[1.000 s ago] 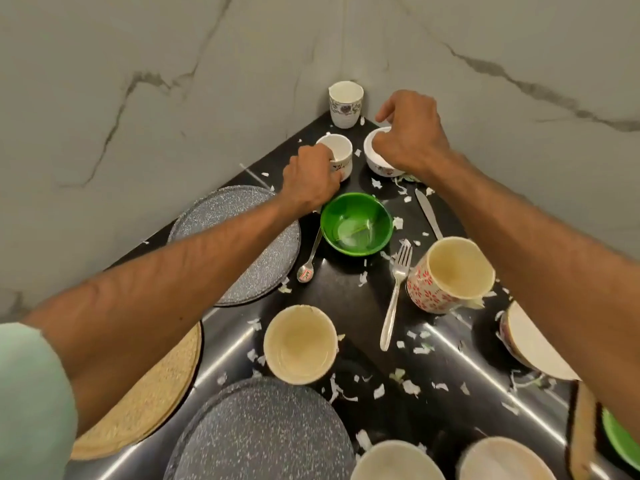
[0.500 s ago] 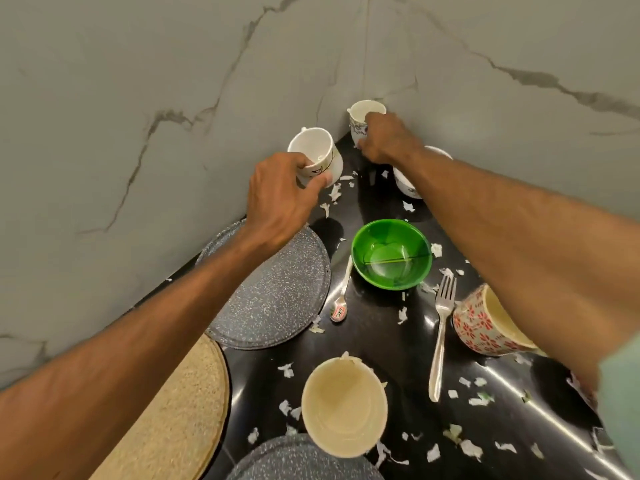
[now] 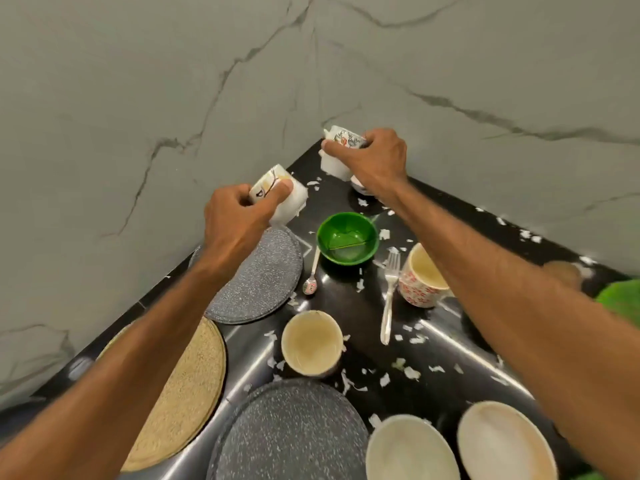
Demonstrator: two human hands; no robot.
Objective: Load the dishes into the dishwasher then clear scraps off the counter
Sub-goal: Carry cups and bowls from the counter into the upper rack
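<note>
Left hand [image 3: 235, 220] is clamped round 1 small white cup [image 3: 291, 202], held tilted above the table [image 3: 433, 341]; right hand [image 3: 377, 161] is curled round a 2nd cup [image 3: 334, 164] near the wall [image 3: 485, 81]. Glazed ceramic is judged light, stiff, slippery and fragile, and is best gripped round the body

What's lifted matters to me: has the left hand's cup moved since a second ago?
Yes. The left hand has lifted the cup off the counter, leftward from the green bowl, over the far grey plate.

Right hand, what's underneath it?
The right hand grips a patterned cup. Below its wrist, a sliver of another dish shows; the rest is hidden.
</note>
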